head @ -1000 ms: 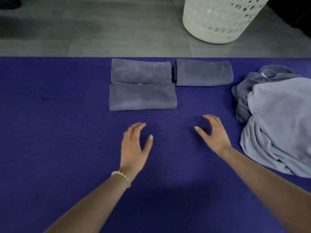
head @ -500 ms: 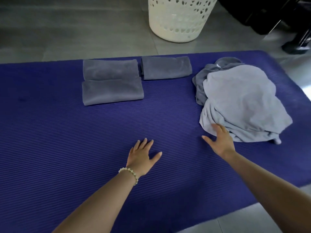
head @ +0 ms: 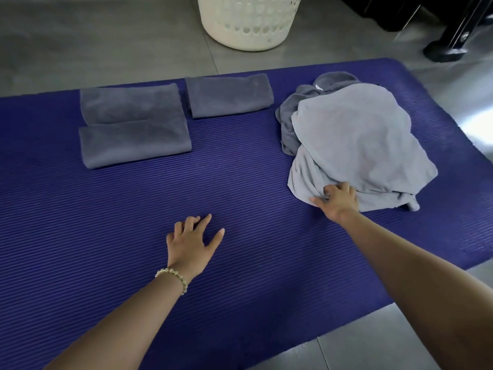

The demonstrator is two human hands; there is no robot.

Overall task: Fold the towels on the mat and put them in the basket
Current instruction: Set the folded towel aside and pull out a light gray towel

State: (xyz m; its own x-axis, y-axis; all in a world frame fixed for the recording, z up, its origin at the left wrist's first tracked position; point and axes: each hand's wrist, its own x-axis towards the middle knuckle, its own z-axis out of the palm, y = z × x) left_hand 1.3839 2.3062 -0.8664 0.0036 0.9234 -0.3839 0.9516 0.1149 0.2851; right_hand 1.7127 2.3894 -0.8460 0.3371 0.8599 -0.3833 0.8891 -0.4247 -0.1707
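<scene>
- Three dark grey towels lay folded on the far left part of the purple mat (head: 80, 222): the near folded towel (head: 134, 145) touched the far folded towel (head: 130, 104) behind it, and the third folded towel (head: 229, 96) sat just beside the far one, to its right.
- On the mat's right side we saw a loose heap: a light grey towel (head: 357, 140) draped over a crumpled darker towel (head: 286, 124).
- Our right grip (head: 338, 197) was clenched on the near edge of the light grey towel, fingers curled into the bunched cloth.
- Our left grip (head: 190, 244) was released, fingers spread low over bare mat, well apart from every towel. We could not tell whether it touched the mat.
- A bead bracelet (head: 173, 276) circled the left wrist.
- Beyond the mat's far edge the white basket (head: 248, 25) stood on the grey floor (head: 106, 44), its top out of frame.
</scene>
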